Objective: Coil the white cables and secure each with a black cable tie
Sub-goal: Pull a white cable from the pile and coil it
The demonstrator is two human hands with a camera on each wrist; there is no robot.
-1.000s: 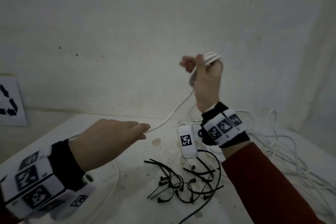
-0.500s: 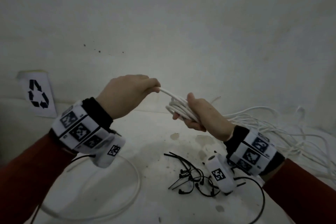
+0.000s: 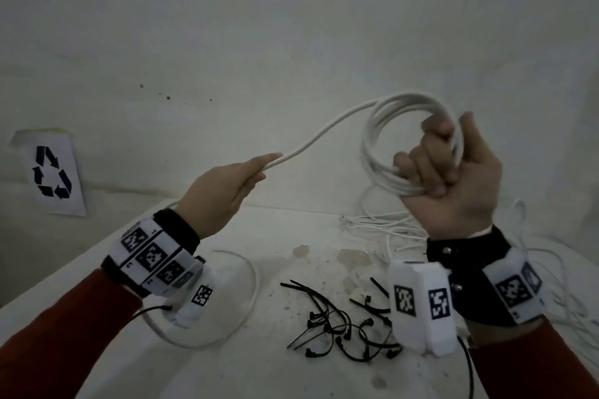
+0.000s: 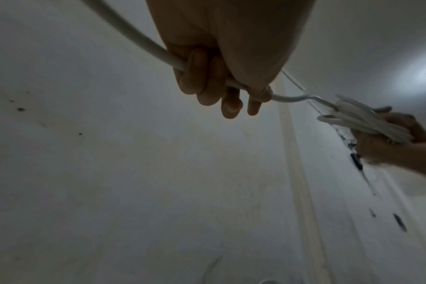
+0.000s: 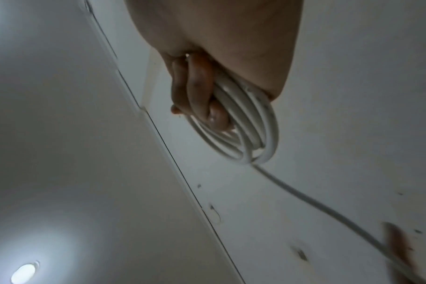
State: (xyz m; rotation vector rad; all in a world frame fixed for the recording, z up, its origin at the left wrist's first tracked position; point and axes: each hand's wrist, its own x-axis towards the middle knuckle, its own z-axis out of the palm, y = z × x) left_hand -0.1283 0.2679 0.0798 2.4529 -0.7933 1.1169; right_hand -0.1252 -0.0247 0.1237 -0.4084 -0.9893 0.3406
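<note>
My right hand (image 3: 450, 168) is raised above the table and grips a coil of white cable (image 3: 382, 139) of several loops; the fingers curl round the loops (image 5: 246, 119). From the coil's top a free strand (image 3: 324, 131) runs down-left into my left hand (image 3: 240, 181), whose fingers curl round the strand (image 4: 202, 75). The strand's tail loops on the table (image 3: 249, 288) under my left wrist. Black cable ties (image 3: 337, 324) lie in a loose pile on the table between my forearms.
A tangle of other white cables (image 3: 389, 230) lies at the back right of the white table (image 3: 259, 366). A paper with a recycling sign (image 3: 52, 172) hangs on the wall at left. The wall stands close behind the table.
My hands were together at the coil half a second ago; now the right hand has lifted the coil up and right, and the left has slid along the strand, away from it.
</note>
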